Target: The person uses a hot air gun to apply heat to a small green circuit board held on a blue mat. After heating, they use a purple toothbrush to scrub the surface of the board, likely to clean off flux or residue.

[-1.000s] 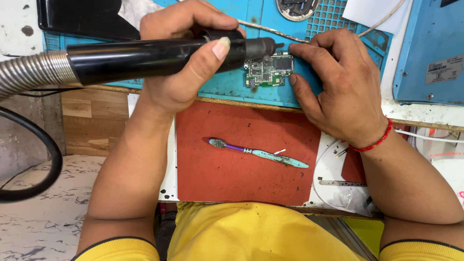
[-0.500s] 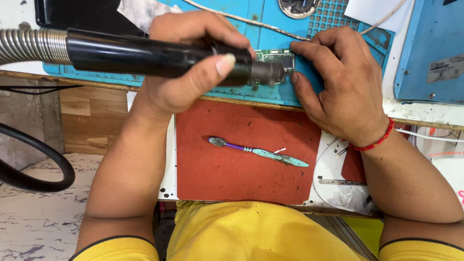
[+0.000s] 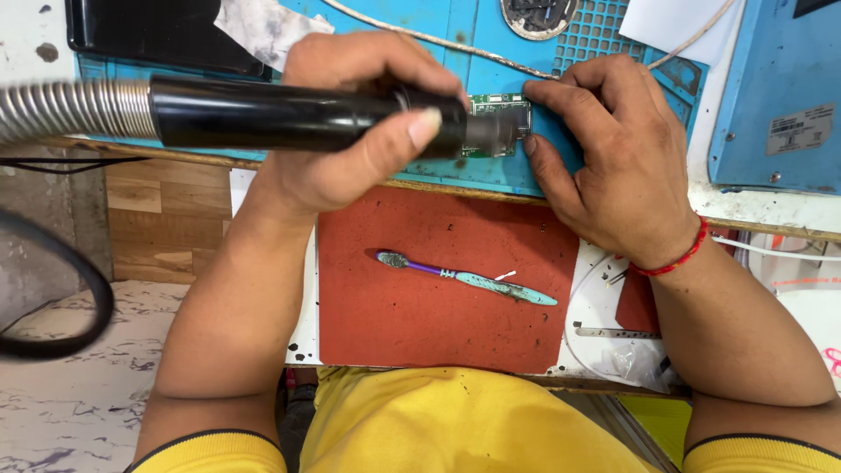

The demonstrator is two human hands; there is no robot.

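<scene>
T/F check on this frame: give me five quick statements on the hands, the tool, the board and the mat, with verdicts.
1. The left hand grips the black hot-air handle. True.
2. The right hand holds the toothbrush. False: the toothbrush lies untouched on the red mat.
3. The nozzle points at the green circuit board. True.
4. The circuit board lies on the red mat. False: it lies on the blue mat.
5. The right hand's fingers rest at the board's edge. True.
</scene>
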